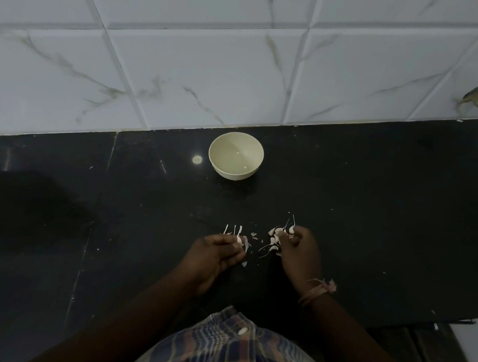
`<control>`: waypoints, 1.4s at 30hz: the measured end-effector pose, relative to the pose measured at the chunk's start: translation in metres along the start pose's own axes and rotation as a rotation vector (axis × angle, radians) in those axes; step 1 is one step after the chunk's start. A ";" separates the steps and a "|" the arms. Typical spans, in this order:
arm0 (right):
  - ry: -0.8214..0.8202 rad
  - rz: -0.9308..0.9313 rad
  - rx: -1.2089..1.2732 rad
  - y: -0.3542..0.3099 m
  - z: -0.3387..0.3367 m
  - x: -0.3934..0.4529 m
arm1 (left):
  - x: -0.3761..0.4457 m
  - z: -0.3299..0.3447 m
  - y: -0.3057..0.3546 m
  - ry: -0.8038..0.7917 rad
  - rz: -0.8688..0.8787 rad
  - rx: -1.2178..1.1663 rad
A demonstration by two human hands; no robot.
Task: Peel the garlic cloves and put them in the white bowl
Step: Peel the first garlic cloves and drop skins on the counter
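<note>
I see a big shiny black stone counter [379, 181] under a white tiled wall [187, 42]. A small round white bowl [236, 155] sits near the wall. My left hand [212, 256] pinches a pale garlic clove [239, 239]. My right hand [301, 250] curls around more cloves [279, 231]. Thin white peels [267, 247] lie between them.

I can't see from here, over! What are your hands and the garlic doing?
Left hand pinching a garlic clove. Right hand gripping more garlic. White bowl looks empty, path clear.
</note>
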State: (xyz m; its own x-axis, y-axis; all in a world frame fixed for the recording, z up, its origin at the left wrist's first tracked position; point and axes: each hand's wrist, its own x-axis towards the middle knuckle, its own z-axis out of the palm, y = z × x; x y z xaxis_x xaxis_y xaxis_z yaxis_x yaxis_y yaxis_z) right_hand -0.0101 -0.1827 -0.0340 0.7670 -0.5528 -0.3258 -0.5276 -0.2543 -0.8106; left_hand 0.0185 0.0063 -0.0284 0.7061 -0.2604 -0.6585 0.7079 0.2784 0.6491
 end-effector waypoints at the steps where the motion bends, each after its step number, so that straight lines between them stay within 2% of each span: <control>1: -0.011 -0.059 -0.010 -0.003 0.002 -0.005 | 0.000 0.000 -0.001 0.010 0.015 0.010; 4: -0.202 -0.221 0.037 -0.010 0.011 -0.021 | -0.003 0.004 -0.002 0.009 0.069 0.066; 6: -0.338 -0.236 0.141 -0.012 0.016 -0.030 | -0.004 0.005 -0.003 0.014 0.097 0.122; 10: -0.398 -0.132 0.253 -0.010 0.018 -0.035 | -0.004 0.002 -0.006 0.089 0.152 0.285; 12: -0.422 -0.075 0.282 -0.006 0.020 -0.034 | -0.008 0.001 -0.006 0.071 0.154 0.319; 16: -0.463 0.083 0.383 0.004 0.023 -0.034 | -0.014 0.000 -0.010 0.021 0.127 0.337; 19: -0.496 0.146 0.469 0.005 0.023 -0.034 | -0.012 -0.002 -0.014 0.022 0.075 0.214; 23: -0.464 0.238 0.658 0.007 0.022 -0.037 | -0.005 -0.003 -0.016 0.087 0.052 0.129; 27: -0.425 0.273 0.730 0.013 0.017 -0.035 | -0.004 -0.005 -0.019 0.154 0.055 0.123; 34: -0.172 0.268 0.612 0.021 0.002 -0.019 | 0.005 -0.008 -0.016 0.247 0.026 0.145; 38: -0.058 0.272 0.554 0.023 -0.004 -0.007 | 0.008 -0.003 -0.011 0.210 0.019 0.184; 42: -0.015 0.245 0.563 0.021 0.001 -0.005 | 0.006 0.008 -0.006 0.162 0.091 0.161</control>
State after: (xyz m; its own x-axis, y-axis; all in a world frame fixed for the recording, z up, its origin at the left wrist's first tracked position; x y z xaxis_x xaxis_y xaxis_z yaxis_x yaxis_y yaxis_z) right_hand -0.0242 -0.1849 -0.0496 0.6553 -0.5296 -0.5386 -0.4182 0.3393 -0.8426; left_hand 0.0188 -0.0042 -0.0334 0.7650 -0.0853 -0.6383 0.6435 0.1400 0.7525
